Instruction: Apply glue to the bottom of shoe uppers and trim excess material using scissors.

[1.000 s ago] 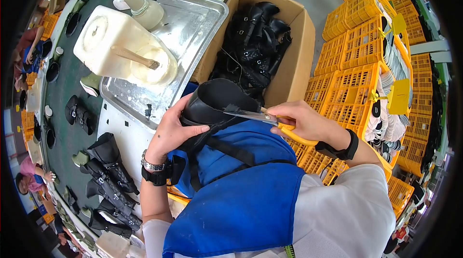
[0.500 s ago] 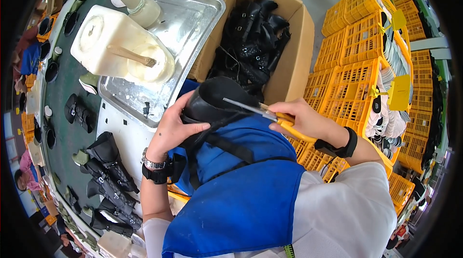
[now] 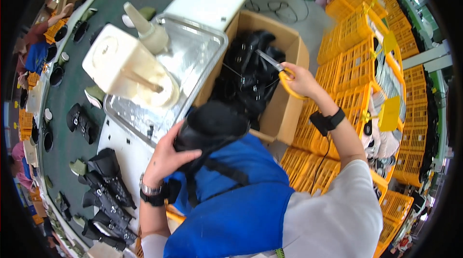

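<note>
My left hand (image 3: 169,157) is closed round the side of a black boot shaft (image 3: 212,125), its thumb lying across the front. The wide round opening of the shaft faces up, and its lower part rests against my blue apron (image 3: 231,219). Farther off to the right, my right hand (image 3: 300,80) grips scissors (image 3: 272,63) by their yellow handles. The metal blades point up and left, over a cardboard box (image 3: 295,55) filled with black strapped, buckled boot pieces (image 3: 248,79). Scissors and boot shaft are well apart.
At the left, a metal tray (image 3: 202,41) bears a white plastic container (image 3: 108,60) with a brush handle (image 3: 140,79) and a pale bottle (image 3: 153,36). More black boot pieces (image 3: 108,181) lie along the green conveyor (image 3: 62,171). Yellow crates (image 3: 347,65) are stacked at the right.
My right hand has carried the scissors from the boot shaft's rim up and away over the box. My left hand still holds the shaft. The whole view has shifted slightly.
</note>
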`<move>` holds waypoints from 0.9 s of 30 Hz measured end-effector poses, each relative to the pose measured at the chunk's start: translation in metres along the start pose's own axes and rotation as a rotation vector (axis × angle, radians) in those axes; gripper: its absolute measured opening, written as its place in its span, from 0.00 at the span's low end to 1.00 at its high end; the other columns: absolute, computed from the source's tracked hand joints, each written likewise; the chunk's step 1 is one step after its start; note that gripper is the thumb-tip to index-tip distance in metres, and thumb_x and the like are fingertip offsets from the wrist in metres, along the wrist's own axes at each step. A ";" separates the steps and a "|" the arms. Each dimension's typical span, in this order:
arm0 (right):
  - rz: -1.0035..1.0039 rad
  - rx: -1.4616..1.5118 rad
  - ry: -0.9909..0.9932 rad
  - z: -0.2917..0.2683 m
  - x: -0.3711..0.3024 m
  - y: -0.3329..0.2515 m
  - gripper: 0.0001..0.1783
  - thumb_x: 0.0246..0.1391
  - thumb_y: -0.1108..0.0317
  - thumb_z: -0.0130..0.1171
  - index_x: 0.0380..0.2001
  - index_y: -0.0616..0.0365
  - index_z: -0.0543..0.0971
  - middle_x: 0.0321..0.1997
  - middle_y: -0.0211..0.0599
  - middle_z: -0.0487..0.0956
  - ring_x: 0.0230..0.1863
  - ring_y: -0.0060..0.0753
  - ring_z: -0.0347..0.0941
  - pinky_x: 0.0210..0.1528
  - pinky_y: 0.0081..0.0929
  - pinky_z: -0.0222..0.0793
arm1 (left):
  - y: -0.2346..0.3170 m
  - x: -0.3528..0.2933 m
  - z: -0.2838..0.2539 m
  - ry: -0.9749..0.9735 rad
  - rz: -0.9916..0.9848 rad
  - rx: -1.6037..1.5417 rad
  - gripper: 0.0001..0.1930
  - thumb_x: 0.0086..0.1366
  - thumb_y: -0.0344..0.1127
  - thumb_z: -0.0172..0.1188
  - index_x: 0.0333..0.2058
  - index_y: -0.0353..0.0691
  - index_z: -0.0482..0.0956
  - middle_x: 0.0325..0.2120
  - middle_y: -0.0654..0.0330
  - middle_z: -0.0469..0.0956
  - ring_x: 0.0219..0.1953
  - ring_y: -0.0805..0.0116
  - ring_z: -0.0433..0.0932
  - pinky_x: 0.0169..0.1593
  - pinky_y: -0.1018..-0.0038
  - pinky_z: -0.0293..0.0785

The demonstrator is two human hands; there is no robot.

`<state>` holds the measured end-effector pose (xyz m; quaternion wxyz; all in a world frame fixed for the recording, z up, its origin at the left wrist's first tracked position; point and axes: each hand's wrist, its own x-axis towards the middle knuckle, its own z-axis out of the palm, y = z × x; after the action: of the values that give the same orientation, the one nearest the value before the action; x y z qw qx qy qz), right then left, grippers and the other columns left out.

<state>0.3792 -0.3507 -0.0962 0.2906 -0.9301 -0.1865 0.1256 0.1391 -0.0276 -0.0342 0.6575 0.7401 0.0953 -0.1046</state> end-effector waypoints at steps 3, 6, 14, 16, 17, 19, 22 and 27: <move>-0.054 -0.030 0.055 -0.009 0.067 -0.024 0.27 0.38 0.60 0.59 0.48 0.47 0.72 0.28 0.42 0.77 0.32 0.40 0.74 0.37 0.32 0.70 | 0.016 -0.020 -0.007 0.058 0.021 -0.030 0.38 0.43 0.21 0.66 0.55 0.30 0.60 0.47 0.56 0.70 0.48 0.71 0.68 0.54 0.75 0.62; -0.206 -0.017 0.162 -0.013 0.131 -0.070 0.25 0.37 0.63 0.60 0.44 0.50 0.73 0.27 0.44 0.76 0.29 0.44 0.73 0.33 0.34 0.69 | 0.016 -0.046 -0.015 0.141 -0.019 -0.090 0.39 0.42 0.19 0.65 0.55 0.30 0.60 0.47 0.55 0.70 0.50 0.69 0.68 0.55 0.74 0.62; -0.346 -0.447 0.090 0.072 0.265 -0.121 0.17 0.50 0.68 0.44 0.45 0.50 0.73 0.37 0.48 0.76 0.41 0.47 0.73 0.43 0.39 0.68 | 0.032 -0.088 0.004 0.416 -0.183 -0.077 0.34 0.48 0.23 0.63 0.54 0.34 0.59 0.44 0.52 0.69 0.44 0.65 0.69 0.49 0.74 0.65; -0.309 -0.481 0.152 0.077 0.255 -0.119 0.17 0.49 0.68 0.46 0.45 0.49 0.73 0.38 0.45 0.76 0.40 0.46 0.74 0.43 0.38 0.68 | 0.036 -0.091 0.007 0.452 -0.143 -0.052 0.32 0.48 0.22 0.63 0.52 0.33 0.61 0.43 0.53 0.69 0.44 0.65 0.68 0.48 0.73 0.65; -0.288 -0.513 0.194 0.075 0.253 -0.114 0.18 0.48 0.68 0.47 0.45 0.48 0.74 0.38 0.43 0.76 0.39 0.44 0.74 0.42 0.36 0.69 | 0.038 -0.090 0.007 0.431 -0.132 -0.045 0.32 0.48 0.22 0.63 0.52 0.33 0.61 0.43 0.53 0.69 0.44 0.65 0.68 0.48 0.73 0.65; -0.293 -0.467 0.233 0.064 0.245 -0.106 0.19 0.48 0.67 0.49 0.46 0.48 0.73 0.40 0.43 0.75 0.41 0.45 0.73 0.42 0.36 0.69 | 0.040 -0.091 0.007 0.465 -0.041 0.069 0.31 0.48 0.22 0.63 0.51 0.33 0.62 0.43 0.53 0.69 0.44 0.65 0.68 0.49 0.73 0.64; -0.339 -0.128 0.209 0.044 0.192 -0.118 0.16 0.48 0.66 0.51 0.43 0.51 0.75 0.37 0.42 0.76 0.39 0.42 0.74 0.39 0.33 0.70 | 0.047 -0.089 0.008 0.481 0.054 0.211 0.28 0.49 0.23 0.63 0.50 0.32 0.64 0.43 0.53 0.69 0.45 0.65 0.68 0.49 0.72 0.63; -0.492 0.835 -0.589 0.002 0.016 -0.161 0.09 0.54 0.69 0.52 0.26 0.63 0.78 0.25 0.32 0.79 0.27 0.20 0.74 0.32 0.18 0.70 | 0.061 -0.091 0.007 0.453 0.093 0.411 0.24 0.51 0.24 0.61 0.49 0.33 0.67 0.40 0.49 0.72 0.43 0.58 0.71 0.47 0.70 0.66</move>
<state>0.3485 -0.2202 -0.0048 0.5902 -0.5910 -0.4054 0.3714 0.0689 -0.0418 0.0483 0.4602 0.8656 0.1823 0.0764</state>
